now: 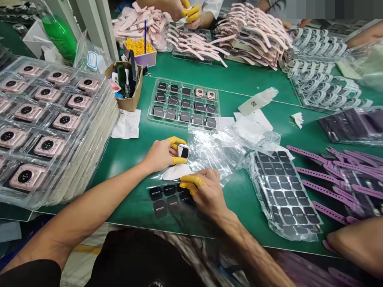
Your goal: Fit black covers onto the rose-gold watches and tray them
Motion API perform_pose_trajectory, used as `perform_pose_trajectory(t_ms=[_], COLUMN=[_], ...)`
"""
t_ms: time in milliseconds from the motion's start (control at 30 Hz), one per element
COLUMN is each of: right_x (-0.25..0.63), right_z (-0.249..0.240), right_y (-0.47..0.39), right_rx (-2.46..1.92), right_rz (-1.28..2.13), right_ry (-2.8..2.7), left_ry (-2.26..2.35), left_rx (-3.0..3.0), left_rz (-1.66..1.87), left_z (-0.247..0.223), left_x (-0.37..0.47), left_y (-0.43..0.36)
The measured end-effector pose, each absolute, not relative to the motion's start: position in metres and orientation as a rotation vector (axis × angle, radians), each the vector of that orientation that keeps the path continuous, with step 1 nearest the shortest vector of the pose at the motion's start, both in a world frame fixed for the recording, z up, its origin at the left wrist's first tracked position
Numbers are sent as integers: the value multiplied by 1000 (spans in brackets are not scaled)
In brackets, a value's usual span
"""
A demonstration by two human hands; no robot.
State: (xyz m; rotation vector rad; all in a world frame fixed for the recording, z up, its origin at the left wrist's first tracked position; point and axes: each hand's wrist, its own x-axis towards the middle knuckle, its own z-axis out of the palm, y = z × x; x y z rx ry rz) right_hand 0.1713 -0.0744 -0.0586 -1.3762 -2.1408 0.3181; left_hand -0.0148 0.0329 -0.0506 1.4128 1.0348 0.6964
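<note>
Left hand (163, 154) pinches a watch case (183, 151) between 2 yellow-capped fingers, above the table's near edge. Right hand (206, 191), fingers pressed together, pins a sticker sheet (166, 198); bare green mat (125, 153) lies left, crumpled plastic bags (215, 149) crowd right.

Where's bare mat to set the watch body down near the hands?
Free: green mat between the left hand, the paper slip and the stacked trays; also the strip between the right hand and the bagged film sheets. Crowded: loose plastic bags ahead of the hands, purple straps far right.
</note>
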Motion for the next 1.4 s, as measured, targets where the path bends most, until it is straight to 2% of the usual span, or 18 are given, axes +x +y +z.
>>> perform_pose_trajectory(t_ms=[233, 533, 867, 1133, 1400], right_x=[167, 184, 182, 172, 166], right_z=[-55, -58, -48, -53, -51], right_y=[-66, -78, -90, -78, -73], right_rx=[-1241, -1331, -1401, -1422, -1307], right_rz=[159, 718, 837, 824, 607], right_ry=[-2179, -2102, -2124, -2051, -2078], left_ry=[1001, 1025, 1043, 1036, 1033], left_rx=[1374, 1417, 1470, 1481, 1448], left_rz=[701, 707, 683, 680, 695], left_z=[-52, -51, -49, -51, -49], left_x=[-15, -15, -15, -16, -16], left_y=[34, 33, 33, 35, 34])
